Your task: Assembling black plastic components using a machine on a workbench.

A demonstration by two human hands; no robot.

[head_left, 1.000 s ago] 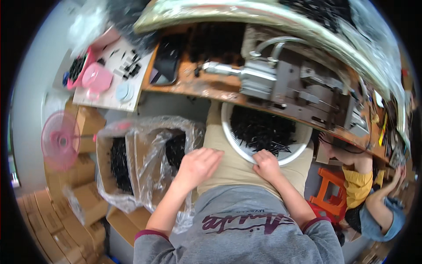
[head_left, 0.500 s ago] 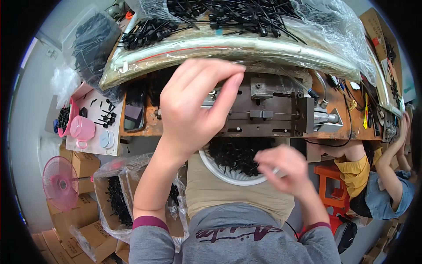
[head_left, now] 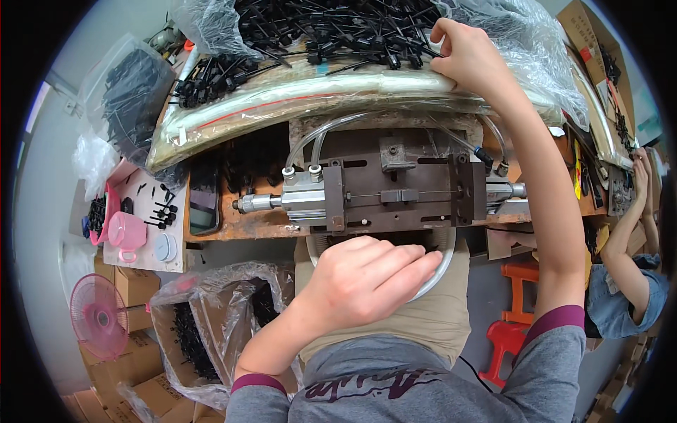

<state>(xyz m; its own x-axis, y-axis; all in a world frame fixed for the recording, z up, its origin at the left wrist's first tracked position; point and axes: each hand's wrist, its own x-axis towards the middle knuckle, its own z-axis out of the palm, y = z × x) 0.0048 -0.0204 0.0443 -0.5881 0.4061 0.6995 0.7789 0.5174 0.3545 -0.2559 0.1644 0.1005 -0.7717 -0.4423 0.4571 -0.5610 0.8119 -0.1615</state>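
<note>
My right hand (head_left: 471, 58) reaches to the right end of a heap of black plastic parts with thin stems (head_left: 352, 28). Its thumb and fingers close around the end of one black stemmed part. Low in front of me, my left hand (head_left: 374, 278) hangs above a round white basket (head_left: 446, 271) on my lap, its fingers curved and pressed together. Whatever lies under those fingers is hidden, and the hand covers most of the basket. Between the hands sits a dark metal fixture (head_left: 398, 180) with a small grey block (head_left: 398, 196) in its middle and a silver cylinder (head_left: 305, 199) at the left.
Plastic sheeting (head_left: 303, 99) wraps the raised edge under the heap. Clear air tubes (head_left: 317, 144) arch over the fixture. At left are a phone (head_left: 204, 201), a pink mug (head_left: 128, 233), a pink fan (head_left: 99, 317) and a plastic-lined box (head_left: 211, 331). A co-worker (head_left: 631, 296) sits at right.
My right hand has gone from beside the basket up to the heap. My left hand has dropped from above the fixture to over the basket, uncovering the fixture's left side.
</note>
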